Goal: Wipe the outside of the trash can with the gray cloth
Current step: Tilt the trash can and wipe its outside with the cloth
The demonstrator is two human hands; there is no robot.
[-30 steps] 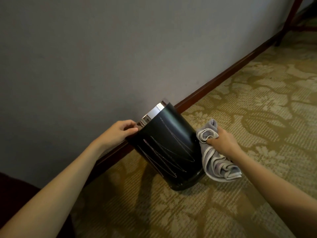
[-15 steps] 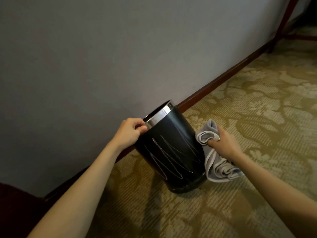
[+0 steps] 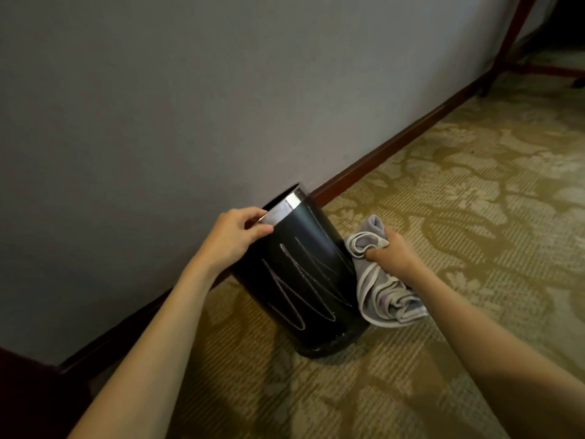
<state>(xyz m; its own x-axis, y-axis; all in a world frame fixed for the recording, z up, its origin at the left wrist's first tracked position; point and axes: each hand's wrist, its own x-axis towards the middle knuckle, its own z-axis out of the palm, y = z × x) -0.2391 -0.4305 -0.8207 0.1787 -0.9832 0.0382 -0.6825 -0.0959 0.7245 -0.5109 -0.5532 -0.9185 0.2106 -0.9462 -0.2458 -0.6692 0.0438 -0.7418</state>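
Observation:
A black trash can [image 3: 304,280] with a silver rim band stands on the carpet by the wall, leaning a little toward the wall. Pale zigzag scribbles run across its near side. My left hand [image 3: 235,234] grips the rim, thumb on the outside and fingers over the edge. My right hand [image 3: 391,256] holds a bunched gray cloth [image 3: 376,289] against the can's right side. The cloth's loose end hangs to the floor beside the can's base.
A gray wall [image 3: 190,106] with a dark red-brown baseboard [image 3: 395,150] runs behind the can. The floor is patterned gold carpet [image 3: 459,201]. Dark wooden furniture legs [image 3: 506,42] stand at the far right, and a dark object [image 3: 25,391] fills the lower left corner.
The can has been tipped from a strong lean to nearly upright. My left hand kept its hold on the rim. My right hand with the cloth stayed at the can's right side.

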